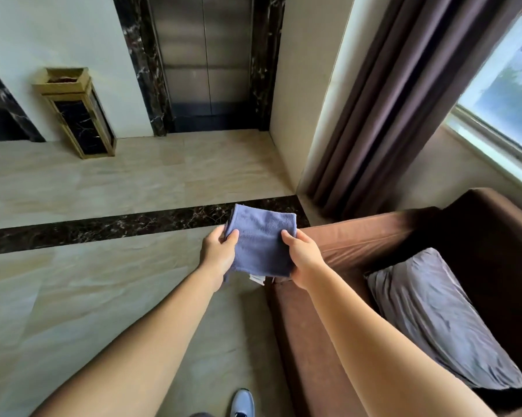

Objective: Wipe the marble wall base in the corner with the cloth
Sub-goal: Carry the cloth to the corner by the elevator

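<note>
A folded blue-grey cloth (261, 240) is held flat in front of me, above the floor. My left hand (219, 251) grips its left edge and my right hand (301, 260) grips its right edge, thumbs on top. A small white tag hangs under the cloth. The cream marble wall (295, 121) meets the floor in the corner ahead, between the lift door frame and the curtain; its base line runs down toward the dark floor strip.
A brown sofa (359, 245) with a grey cushion (434, 320) stands at my right. Brown curtains (383, 115) hang beside a window. A gold-and-black bin (79, 115) stands at the left wall. Lift doors (205, 61) lie straight ahead. My shoe (243, 403) shows at the bottom.
</note>
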Demonstrator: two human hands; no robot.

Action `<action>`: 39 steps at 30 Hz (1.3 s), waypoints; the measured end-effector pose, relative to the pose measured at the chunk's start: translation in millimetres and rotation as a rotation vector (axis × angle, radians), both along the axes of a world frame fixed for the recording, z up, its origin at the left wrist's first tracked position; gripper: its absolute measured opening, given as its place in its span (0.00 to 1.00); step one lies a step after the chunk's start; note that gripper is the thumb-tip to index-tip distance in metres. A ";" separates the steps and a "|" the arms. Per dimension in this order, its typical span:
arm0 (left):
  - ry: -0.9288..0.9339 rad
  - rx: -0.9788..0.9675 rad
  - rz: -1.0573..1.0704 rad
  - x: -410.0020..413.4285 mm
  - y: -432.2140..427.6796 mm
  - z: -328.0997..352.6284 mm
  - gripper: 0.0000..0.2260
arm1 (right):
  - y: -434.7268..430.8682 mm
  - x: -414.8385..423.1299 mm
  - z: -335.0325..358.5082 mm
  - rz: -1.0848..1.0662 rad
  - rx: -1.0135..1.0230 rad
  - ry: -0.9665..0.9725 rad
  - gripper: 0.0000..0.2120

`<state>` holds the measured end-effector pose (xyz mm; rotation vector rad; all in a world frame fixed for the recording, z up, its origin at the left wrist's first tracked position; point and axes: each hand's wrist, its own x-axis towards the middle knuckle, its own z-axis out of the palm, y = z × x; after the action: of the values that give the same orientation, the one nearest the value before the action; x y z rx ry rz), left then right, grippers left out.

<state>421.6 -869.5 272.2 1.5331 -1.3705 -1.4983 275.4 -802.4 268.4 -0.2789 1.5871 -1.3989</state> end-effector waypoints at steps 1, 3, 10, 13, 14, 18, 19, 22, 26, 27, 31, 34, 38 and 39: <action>0.001 0.003 0.002 -2.3 -18.7 -0.5 0.05 | -19.8 -0.8 1.4 0.003 0.004 0.002 0.09; -0.006 0.009 -0.011 -8.4 -55.4 -1.9 0.06 | -57.9 -7.3 1.7 0.010 0.006 0.007 0.09; 0.021 0.009 -0.103 -71.1 -200.9 -30.3 0.11 | -180.3 -59.2 0.0 -0.089 0.037 0.073 0.06; 0.036 0.029 -0.218 -106.2 -267.9 -37.8 0.10 | -231.1 -83.7 4.3 -0.131 0.059 0.039 0.08; 0.027 0.031 -0.253 -116.7 -289.7 -40.4 0.11 | -247.5 -91.2 4.9 -0.153 0.086 0.023 0.09; -0.038 -0.010 -0.420 -162.1 -365.5 -45.4 0.10 | -306.0 -120.8 4.2 -0.327 0.164 0.033 0.12; -0.042 -0.027 -0.430 -164.7 -371.2 -44.6 0.10 | -310.6 -122.5 5.5 -0.334 0.165 0.035 0.12; -0.080 0.003 -0.490 -192.8 -407.1 -46.2 0.10 | -337.5 -142.8 -2.6 -0.373 0.199 0.006 0.10; -0.140 0.069 -0.550 -251.2 -462.5 -62.9 0.13 | -386.2 -199.9 -28.6 -0.409 0.216 -0.045 0.09; -0.147 0.076 -0.554 -262.4 -471.0 -67.5 0.12 | -394.4 -212.5 -34.5 -0.406 0.227 -0.048 0.09; -0.186 0.131 -0.511 -321.1 -516.5 -92.5 0.11 | -443.9 -283.2 -65.0 -0.385 0.265 -0.094 0.08; -0.237 0.221 -0.428 -364.1 -549.8 -106.9 0.11 | -482.8 -338.8 -81.6 -0.334 0.323 -0.131 0.09; -0.262 0.269 -0.380 -416.1 -591.1 -123.2 0.13 | -534.2 -405.1 -101.3 -0.261 0.358 -0.140 0.09; -0.276 0.279 -0.381 -426.5 -601.3 -125.4 0.13 | -547.2 -417.8 -105.5 -0.257 0.373 -0.139 0.09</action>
<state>-4.9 -1470.7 146.8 1.7740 -1.7492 -1.8206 -142.4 -1349.7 162.9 0.2471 1.7716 -1.2464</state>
